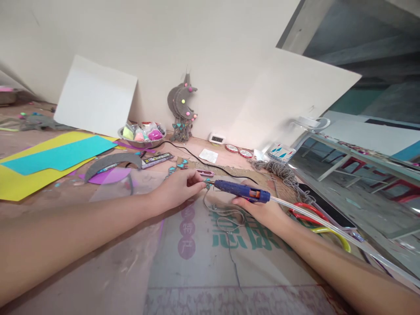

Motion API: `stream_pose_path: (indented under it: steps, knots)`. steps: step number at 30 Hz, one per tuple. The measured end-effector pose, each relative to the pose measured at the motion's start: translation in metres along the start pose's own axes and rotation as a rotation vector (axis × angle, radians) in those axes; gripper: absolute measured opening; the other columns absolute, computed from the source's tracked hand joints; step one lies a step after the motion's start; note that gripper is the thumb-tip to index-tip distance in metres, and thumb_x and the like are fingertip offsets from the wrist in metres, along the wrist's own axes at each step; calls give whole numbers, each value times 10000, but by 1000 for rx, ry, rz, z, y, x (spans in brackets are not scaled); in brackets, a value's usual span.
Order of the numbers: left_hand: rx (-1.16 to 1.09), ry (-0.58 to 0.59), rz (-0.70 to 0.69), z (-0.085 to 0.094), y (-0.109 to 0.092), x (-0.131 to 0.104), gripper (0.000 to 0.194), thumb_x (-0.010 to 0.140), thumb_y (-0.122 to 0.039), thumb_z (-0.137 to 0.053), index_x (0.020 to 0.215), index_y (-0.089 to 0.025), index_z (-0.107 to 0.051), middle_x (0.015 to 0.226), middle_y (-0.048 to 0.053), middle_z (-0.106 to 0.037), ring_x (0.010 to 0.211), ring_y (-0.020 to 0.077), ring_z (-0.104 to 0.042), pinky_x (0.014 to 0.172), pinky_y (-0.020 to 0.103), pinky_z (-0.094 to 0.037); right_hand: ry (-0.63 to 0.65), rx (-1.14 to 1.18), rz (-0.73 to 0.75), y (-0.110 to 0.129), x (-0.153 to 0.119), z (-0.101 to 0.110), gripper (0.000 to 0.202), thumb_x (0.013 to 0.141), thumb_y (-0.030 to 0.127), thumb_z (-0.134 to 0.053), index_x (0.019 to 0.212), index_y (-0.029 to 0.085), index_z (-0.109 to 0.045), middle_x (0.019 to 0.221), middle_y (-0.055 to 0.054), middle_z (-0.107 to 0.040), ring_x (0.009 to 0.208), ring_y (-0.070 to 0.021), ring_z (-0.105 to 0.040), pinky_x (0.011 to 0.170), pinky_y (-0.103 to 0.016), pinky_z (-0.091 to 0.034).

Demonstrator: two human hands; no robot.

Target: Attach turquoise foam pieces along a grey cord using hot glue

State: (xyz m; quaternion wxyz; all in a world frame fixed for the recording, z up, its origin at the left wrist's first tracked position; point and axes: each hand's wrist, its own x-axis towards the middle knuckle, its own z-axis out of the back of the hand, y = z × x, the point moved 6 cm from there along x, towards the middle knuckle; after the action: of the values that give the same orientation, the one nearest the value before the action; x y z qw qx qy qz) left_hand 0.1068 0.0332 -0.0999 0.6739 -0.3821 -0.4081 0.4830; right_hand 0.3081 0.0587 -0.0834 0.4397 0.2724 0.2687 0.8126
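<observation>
My right hand is closed around a blue hot glue gun, its nozzle pointing left. A long clear glue stick runs out of the gun's back end. Thumb and fingers of my left hand pinch a small teal piece right at the nozzle tip. Grey cord trails from near this piece onto the printed plastic sheet below. Several more small teal pieces lie just beyond my left hand.
Behind stand a bowl of coloured clay packs, a grey moon ornament and a white clock. Yellow and teal sheets lie left. To the right are a grey cord bundle, red-handled scissors, a yellow handle and a dark phone-like slab.
</observation>
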Motion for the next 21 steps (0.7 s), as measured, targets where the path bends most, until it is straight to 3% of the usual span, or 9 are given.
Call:
stream_pose_path:
  steps: [21]
  knots:
    - [46, -8, -22, 1, -2, 0, 172, 799, -324, -511, 733, -168, -537, 582, -34, -523, 504, 90, -473, 446, 181, -340, 8, 46, -62, 0, 0, -1, 274, 721, 452, -632, 757, 206, -516, 688, 0, -561, 701, -176, -541, 614, -273, -447]
